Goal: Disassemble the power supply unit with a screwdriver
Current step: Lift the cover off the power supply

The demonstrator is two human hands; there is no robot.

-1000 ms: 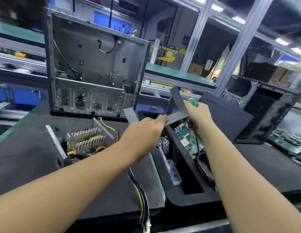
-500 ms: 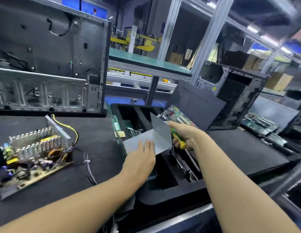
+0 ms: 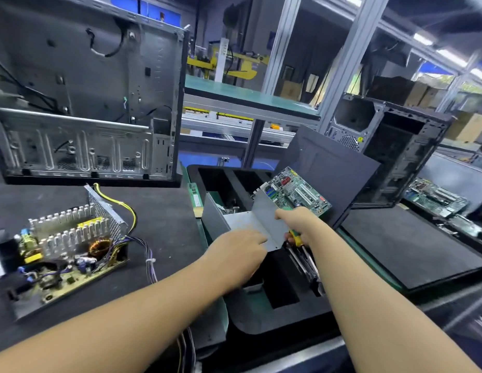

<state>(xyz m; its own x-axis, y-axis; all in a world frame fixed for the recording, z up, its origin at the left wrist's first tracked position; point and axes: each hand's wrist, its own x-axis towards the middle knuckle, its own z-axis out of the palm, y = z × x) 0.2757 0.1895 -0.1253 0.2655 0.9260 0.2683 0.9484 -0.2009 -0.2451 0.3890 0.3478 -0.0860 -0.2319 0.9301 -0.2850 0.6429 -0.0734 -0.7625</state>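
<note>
The opened power supply unit (image 3: 64, 251) lies on the black mat at the left, its circuit board, heatsinks and wire bundle exposed. Its grey metal cover (image 3: 250, 222) is held over the black compartment bin (image 3: 264, 316). My left hand (image 3: 237, 254) holds the cover's near edge. My right hand (image 3: 299, 224) grips the cover's right side together with a green-and-yellow screwdriver (image 3: 295, 238), whose shaft points down into the bin.
An empty computer case (image 3: 83, 103) stands open at the back left. A motherboard (image 3: 296, 195) leans in the bin against a dark panel (image 3: 334, 173). A second black case (image 3: 396, 152) and more boards (image 3: 433, 197) sit at the right.
Both hands have carried the metal cover rightward and down, away from the power supply and over the bin. My view has swung right with it.
</note>
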